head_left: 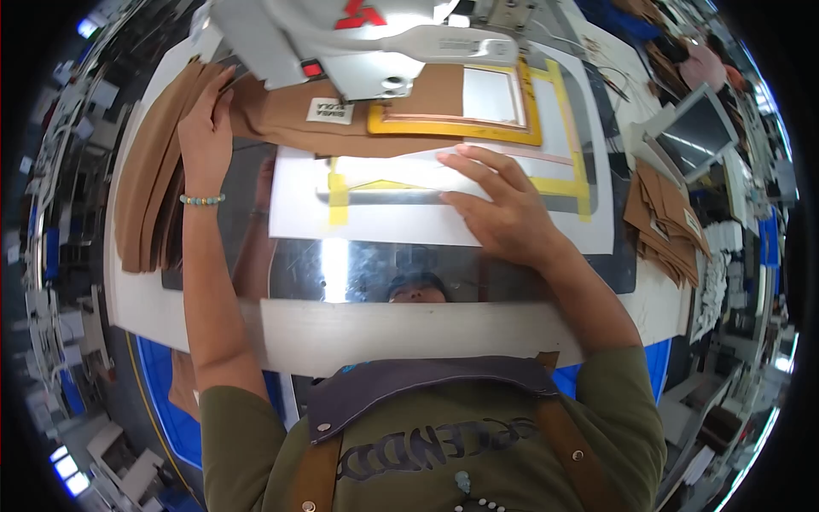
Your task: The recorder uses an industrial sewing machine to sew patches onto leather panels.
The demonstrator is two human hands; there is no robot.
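Observation:
A long brown fabric piece (286,115) with a small pale label lies across the work surface, running under the white sewing machine head (367,43). My left hand (207,141) closes on the left end of this fabric, right beside a thick stack of brown fabric pieces (153,171). On the right part of the fabric sits a yellow rectangular frame (456,137) with a copper-coloured inner edge. My right hand (508,205) is open, fingers apart, just in front of that frame. Below its fingertips is a white sheet (299,224) with yellow tape strips (339,200).
A shiny metal plate (307,277) reflects the light in front of me, behind the pale table edge (409,328). To the right lie more folded brown pieces (665,218), near a tilted screen (695,132). Blue bins (166,410) stand below the table.

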